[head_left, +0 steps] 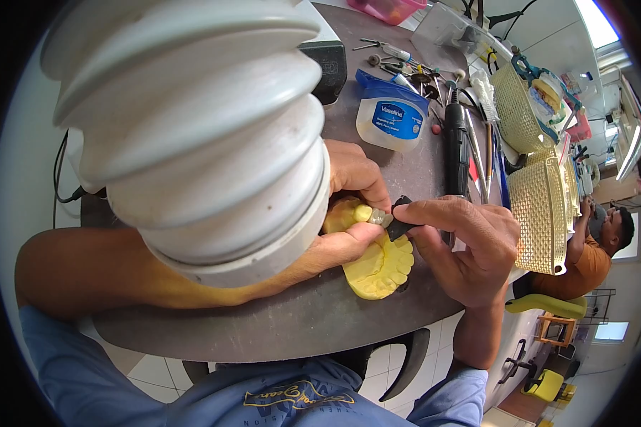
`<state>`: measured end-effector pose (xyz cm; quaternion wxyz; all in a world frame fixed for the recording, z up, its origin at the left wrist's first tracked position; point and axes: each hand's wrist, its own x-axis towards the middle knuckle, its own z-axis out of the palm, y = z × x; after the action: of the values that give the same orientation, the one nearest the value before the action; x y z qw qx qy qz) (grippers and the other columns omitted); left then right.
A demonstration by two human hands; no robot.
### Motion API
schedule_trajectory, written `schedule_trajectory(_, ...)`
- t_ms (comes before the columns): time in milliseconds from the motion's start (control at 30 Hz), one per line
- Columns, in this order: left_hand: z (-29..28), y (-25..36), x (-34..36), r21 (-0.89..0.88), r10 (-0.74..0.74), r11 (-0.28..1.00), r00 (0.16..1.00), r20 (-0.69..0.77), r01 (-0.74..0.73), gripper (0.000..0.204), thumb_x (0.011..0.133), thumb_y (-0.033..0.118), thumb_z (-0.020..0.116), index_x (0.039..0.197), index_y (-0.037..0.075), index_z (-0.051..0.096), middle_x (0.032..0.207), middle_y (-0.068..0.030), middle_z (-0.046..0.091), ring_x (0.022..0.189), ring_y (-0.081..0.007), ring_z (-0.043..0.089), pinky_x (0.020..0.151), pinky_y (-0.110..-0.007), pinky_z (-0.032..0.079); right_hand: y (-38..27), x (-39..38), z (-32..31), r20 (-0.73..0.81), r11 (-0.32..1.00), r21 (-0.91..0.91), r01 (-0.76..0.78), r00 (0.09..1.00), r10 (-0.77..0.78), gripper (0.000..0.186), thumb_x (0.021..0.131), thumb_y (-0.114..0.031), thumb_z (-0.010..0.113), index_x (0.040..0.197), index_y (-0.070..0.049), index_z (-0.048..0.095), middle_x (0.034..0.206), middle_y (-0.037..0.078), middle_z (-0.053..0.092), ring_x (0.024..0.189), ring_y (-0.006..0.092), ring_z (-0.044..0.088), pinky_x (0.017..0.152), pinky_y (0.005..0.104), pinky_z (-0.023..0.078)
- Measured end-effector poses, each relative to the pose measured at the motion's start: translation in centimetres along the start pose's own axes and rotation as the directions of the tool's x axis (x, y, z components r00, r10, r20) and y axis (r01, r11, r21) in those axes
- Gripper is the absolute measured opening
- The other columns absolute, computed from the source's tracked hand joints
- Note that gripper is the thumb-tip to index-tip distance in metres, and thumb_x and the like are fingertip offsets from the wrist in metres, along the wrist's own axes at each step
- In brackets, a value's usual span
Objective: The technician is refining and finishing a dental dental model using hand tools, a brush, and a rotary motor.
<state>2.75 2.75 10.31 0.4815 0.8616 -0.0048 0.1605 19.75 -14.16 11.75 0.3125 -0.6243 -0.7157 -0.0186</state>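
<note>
My left hand (pixel 352 171) is closed around a yellowish dental cast (pixel 340 215), thumb on the near side and fingers on the far side. Pale tooth shapes (pixel 379 216) show at the cast's right end. Between the thumb and forefinger of my right hand (pixel 470 242) is pinched a small, dark, flat piece (pixel 401 219), which meets those teeth; I cannot tell its material. Just below, a second yellow dental cast (pixel 379 274) lies on the grey table (pixel 285 334). The white hose hides part of my left hand and wrist.
A thick ribbed white hose (pixel 206 128) hangs over my left forearm. Beyond my hands stand a blue-labelled jelly jar (pixel 388 121) and scattered rotary bits (pixel 413 75). A black handpiece (pixel 456 142) and cream baskets (pixel 541 220) line the right. Another person (pixel 592 249) sits farther right.
</note>
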Motion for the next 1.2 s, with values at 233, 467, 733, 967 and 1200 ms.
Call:
schedule_trajectory(233,0.07,-0.07,-0.01,0.019,-0.002,1.0,1.0,0.003,0.002,0.017,0.09,0.016,0.074,0.104,0.006,0.07,0.096,-0.0033,0.068,0.088,-0.0151,0.065,0.077,-0.027,0.052,-0.44,0.08,-0.11,0.02,0.999,-0.054,-0.007,1.0,0.008,0.019,0.076,0.001,0.075,0.094,-0.004,0.074,0.078,0.009,0.074,0.06,0.0179,0.071,0.054,0.0278,0.053)
schedule_trajectory(467,-0.03,-0.06,0.02,0.025,-0.009,1.0,1.0,0.012,0.009,0.017,0.09,0.015,0.074,0.104,0.005,0.07,0.098,-0.0036,0.069,0.087,-0.0146,0.065,0.077,-0.026,0.052,-1.07,0.28,-0.1,0.019,0.995,-0.09,-0.042,0.999,0.044,0.015,0.077,0.005,0.074,0.09,-0.001,0.074,0.079,0.009,0.075,0.059,0.0147,0.069,0.054,0.0244,0.049)
schedule_trajectory(733,-0.33,0.45,0.07,0.0,-0.043,0.999,0.999,0.028,0.043,0.017,0.091,0.016,0.074,0.104,0.005,0.071,0.098,-0.0047,0.07,0.089,-0.0148,0.067,0.078,-0.027,0.053,-0.7,0.06,0.15,0.005,0.995,-0.099,-0.019,1.0,0.02,0.017,0.082,-0.005,0.074,0.099,-0.008,0.071,0.076,0.005,0.072,0.056,0.0174,0.067,0.051,0.0297,0.05)
schedule_trajectory(967,-0.06,0.27,-0.06,0.014,-0.059,0.998,0.998,0.002,0.059,0.017,0.089,0.015,0.075,0.102,0.005,0.071,0.097,-0.0042,0.07,0.09,-0.014,0.067,0.079,-0.026,0.053,-0.77,0.05,0.06,0.014,0.995,-0.099,-0.024,1.0,0.026,0.017,0.083,-0.003,0.072,0.099,-0.008,0.07,0.077,0.005,0.072,0.056,0.0174,0.068,0.051,0.0297,0.05)
schedule_trajectory(1200,-0.16,0.62,0.12,0.016,-0.094,0.995,0.995,0.024,0.094,0.016,0.089,0.013,0.075,0.102,0.004,0.07,0.099,-0.0055,0.07,0.091,-0.0153,0.068,0.081,-0.027,0.053,-0.69,-0.14,0.14,-0.012,0.996,-0.091,-0.024,1.0,0.023,0.016,0.084,-0.004,0.071,0.099,-0.009,0.07,0.076,0.005,0.072,0.055,0.0179,0.067,0.049,0.0297,0.05)
